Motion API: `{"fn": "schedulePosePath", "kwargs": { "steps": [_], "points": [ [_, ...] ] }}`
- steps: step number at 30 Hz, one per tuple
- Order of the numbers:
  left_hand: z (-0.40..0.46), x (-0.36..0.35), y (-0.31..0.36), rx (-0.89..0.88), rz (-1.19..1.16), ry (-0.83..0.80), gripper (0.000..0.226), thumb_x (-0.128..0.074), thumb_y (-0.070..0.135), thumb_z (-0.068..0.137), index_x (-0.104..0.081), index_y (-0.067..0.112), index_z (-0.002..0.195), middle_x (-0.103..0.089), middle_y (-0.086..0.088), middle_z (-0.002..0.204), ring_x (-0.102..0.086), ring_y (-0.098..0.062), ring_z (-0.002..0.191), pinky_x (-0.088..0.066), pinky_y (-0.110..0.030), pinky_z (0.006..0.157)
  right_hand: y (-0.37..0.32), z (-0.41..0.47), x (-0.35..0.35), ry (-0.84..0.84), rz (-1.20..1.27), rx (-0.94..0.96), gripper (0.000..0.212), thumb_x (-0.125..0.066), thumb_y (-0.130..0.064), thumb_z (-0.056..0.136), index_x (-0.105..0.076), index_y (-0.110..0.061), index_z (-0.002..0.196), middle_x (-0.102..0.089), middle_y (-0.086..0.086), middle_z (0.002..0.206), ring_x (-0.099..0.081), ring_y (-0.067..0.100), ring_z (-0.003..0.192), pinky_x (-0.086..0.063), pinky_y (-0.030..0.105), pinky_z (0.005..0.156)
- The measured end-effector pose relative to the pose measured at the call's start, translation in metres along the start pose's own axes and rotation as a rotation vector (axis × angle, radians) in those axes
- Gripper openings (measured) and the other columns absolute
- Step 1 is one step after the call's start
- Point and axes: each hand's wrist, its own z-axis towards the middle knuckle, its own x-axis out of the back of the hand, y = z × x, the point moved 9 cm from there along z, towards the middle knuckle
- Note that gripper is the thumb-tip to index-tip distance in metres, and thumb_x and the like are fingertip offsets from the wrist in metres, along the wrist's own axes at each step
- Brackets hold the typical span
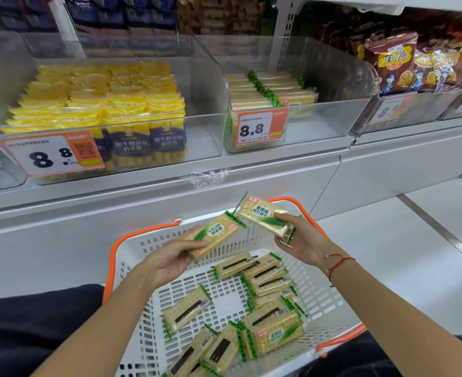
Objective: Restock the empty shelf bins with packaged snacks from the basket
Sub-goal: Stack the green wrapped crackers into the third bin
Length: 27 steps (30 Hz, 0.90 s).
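Observation:
A white plastic basket [319, 303] with an orange rim sits on my lap, holding several green-and-cream cracker packs [273, 331]. Above the basket, my left hand [170, 259] grips one cracker pack [213, 234] by its near end. My right hand [303, 236] holds a second cracker pack [262, 216], tilted, at its right end. The two packs nearly touch end to end. On the shelf, a clear bin [319, 115] holds the same crackers [265, 88] in its left part; its right part holds nothing.
A clear bin [202, 137] at the left is packed with yellow snack packs [96, 102]. Bins of brown and red snack bags [396, 63] stand at the right. Price tags read 8.8. A white shelf ledge [170, 183] lies between bins and basket, with crumpled clear wrap [208, 176].

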Motion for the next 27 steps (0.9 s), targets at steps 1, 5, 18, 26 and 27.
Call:
{"fn": "schedulePosePath", "kwargs": {
  "steps": [1, 5, 18, 26, 27],
  "points": [
    [0.0, 0.005, 0.001, -0.011, 0.045, 0.038, 0.067, -0.082, -0.007, 0.05, -0.061, -0.001, 0.114, -0.072, -0.016, 0.092, -0.071, -0.018, 0.071, -0.058, -0.022, 0.058, -0.002, -0.001, 0.0, -0.014, 0.024, 0.013, 0.019, -0.066, -0.021, 0.088, -0.063, -0.017, 0.106, -0.065, 0.003, 0.096, -0.058, 0.013, 0.082, -0.051, 0.025, 0.076],
    [0.004, 0.032, 0.006, -0.079, 0.049, 0.192, 0.041, -0.067, 0.002, 0.082, -0.058, -0.004, 0.121, -0.071, -0.015, 0.092, -0.068, -0.02, 0.082, -0.059, -0.023, 0.063, -0.001, -0.006, -0.006, -0.094, -0.053, -0.016, 0.02, -0.068, -0.021, 0.086, -0.065, -0.015, 0.105, -0.065, 0.006, 0.102, -0.062, 0.018, 0.088, -0.052, 0.03, 0.085],
    [0.004, -0.003, 0.0, -0.079, -0.052, 0.082, 0.025, -0.046, 0.019, 0.1, -0.061, 0.012, 0.119, -0.067, -0.014, 0.103, -0.065, -0.023, 0.092, -0.06, -0.032, 0.071, 0.014, -0.003, -0.023, -0.111, -0.33, -0.05, 0.021, -0.068, -0.013, 0.086, -0.063, -0.005, 0.105, -0.066, 0.004, 0.091, -0.061, 0.012, 0.08, -0.054, 0.019, 0.066],
    [0.003, 0.004, 0.0, -0.109, 0.042, 0.082, 0.026, -0.046, 0.023, 0.1, -0.062, 0.016, 0.12, -0.069, -0.013, 0.106, -0.065, -0.024, 0.099, -0.057, -0.035, 0.082, -0.014, -0.005, 0.01, -0.016, -0.06, 0.065, 0.011, -0.068, -0.016, 0.086, -0.062, -0.017, 0.095, -0.066, 0.001, 0.095, -0.06, 0.012, 0.083, -0.049, 0.023, 0.078],
    [0.003, 0.004, -0.001, -0.104, 0.043, 0.084, 0.026, -0.045, 0.024, 0.1, -0.061, 0.013, 0.119, -0.069, -0.014, 0.104, -0.065, -0.024, 0.098, -0.056, -0.036, 0.084, -0.012, -0.005, 0.009, -0.021, -0.069, 0.067, 0.01, -0.068, -0.017, 0.086, -0.062, -0.018, 0.094, -0.067, 0.0, 0.093, -0.06, 0.012, 0.084, -0.048, 0.023, 0.08]
  ]
}}
